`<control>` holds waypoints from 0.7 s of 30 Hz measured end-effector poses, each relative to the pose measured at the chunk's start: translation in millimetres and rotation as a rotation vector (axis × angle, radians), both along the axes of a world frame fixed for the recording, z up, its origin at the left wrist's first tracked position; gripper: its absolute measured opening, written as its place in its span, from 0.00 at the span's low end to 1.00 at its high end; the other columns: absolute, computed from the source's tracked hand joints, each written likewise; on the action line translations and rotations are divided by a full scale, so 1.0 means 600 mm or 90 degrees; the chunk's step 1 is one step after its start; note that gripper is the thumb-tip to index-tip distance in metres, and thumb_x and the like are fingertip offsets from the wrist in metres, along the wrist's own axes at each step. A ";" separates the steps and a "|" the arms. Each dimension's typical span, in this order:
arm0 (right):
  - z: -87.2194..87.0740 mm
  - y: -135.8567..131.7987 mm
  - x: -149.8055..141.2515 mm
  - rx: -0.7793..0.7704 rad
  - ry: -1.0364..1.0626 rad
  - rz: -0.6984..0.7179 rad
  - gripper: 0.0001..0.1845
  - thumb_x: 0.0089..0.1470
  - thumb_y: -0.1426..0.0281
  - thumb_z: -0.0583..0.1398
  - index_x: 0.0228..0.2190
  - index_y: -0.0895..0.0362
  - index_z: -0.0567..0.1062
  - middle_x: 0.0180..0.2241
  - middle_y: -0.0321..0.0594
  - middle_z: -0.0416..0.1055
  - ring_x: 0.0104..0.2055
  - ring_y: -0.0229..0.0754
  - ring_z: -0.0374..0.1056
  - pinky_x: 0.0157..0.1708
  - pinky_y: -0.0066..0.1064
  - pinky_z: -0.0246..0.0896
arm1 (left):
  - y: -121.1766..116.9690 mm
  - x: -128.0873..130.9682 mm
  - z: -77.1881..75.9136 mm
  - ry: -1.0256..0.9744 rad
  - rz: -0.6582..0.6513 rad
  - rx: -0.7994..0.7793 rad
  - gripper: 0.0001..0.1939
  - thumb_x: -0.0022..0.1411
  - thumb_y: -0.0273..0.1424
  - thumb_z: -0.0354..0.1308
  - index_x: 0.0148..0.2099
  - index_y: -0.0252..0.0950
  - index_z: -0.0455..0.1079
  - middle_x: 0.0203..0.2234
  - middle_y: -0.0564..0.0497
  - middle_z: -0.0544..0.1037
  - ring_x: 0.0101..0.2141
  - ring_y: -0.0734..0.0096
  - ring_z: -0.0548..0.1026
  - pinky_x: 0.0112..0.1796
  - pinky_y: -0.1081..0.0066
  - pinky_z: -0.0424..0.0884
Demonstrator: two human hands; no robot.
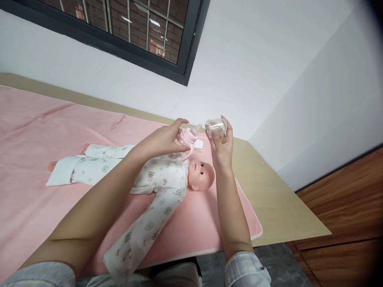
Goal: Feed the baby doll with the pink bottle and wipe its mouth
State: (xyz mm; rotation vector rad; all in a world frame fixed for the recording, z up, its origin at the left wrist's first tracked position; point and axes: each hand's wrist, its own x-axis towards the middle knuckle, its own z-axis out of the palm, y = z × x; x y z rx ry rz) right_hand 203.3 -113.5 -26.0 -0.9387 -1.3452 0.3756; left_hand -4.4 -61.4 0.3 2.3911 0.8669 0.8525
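Note:
My left hand [176,139] is wrapped round a baby bottle [188,137] with a pink collar, pink handles and a clear teat that points up and to the right. Close beside the teat, my right hand [222,141] grips a clear bottle cap [216,126], held apart from the bottle. Below both hands a baby doll [201,175] lies on its back in a white patterned outfit, its head to the right. My left forearm crosses over the doll's body and hides part of it.
A pink blanket [95,215] covers much of the tan table [269,199]. Behind the bottle lies a small white object [198,144]. A white wall [239,71] with a dark-framed window [182,73] stands behind, and a wooden cabinet [353,203] is at the right.

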 end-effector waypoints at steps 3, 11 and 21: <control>0.005 -0.014 -0.019 -0.004 -0.044 0.019 0.44 0.59 0.46 0.61 0.69 0.41 0.51 0.65 0.44 0.62 0.69 0.51 0.60 0.66 0.49 0.62 | -0.017 0.005 0.002 0.013 -0.014 0.007 0.40 0.54 0.40 0.64 0.68 0.44 0.57 0.46 0.47 0.80 0.44 0.48 0.79 0.40 0.61 0.71; -0.006 -0.014 -0.037 -0.084 -0.076 0.095 0.46 0.55 0.48 0.66 0.67 0.41 0.55 0.63 0.44 0.63 0.64 0.50 0.64 0.60 0.47 0.70 | -0.029 0.010 0.004 0.007 0.008 0.036 0.42 0.57 0.44 0.65 0.69 0.44 0.56 0.43 0.47 0.80 0.41 0.49 0.79 0.37 0.63 0.70; -0.015 -0.001 -0.041 -0.038 -0.028 0.034 0.56 0.50 0.46 0.69 0.70 0.39 0.47 0.69 0.46 0.54 0.67 0.54 0.60 0.61 0.52 0.67 | -0.052 0.004 0.011 0.005 0.048 0.125 0.40 0.61 0.41 0.65 0.70 0.38 0.57 0.55 0.40 0.77 0.52 0.45 0.76 0.48 0.56 0.72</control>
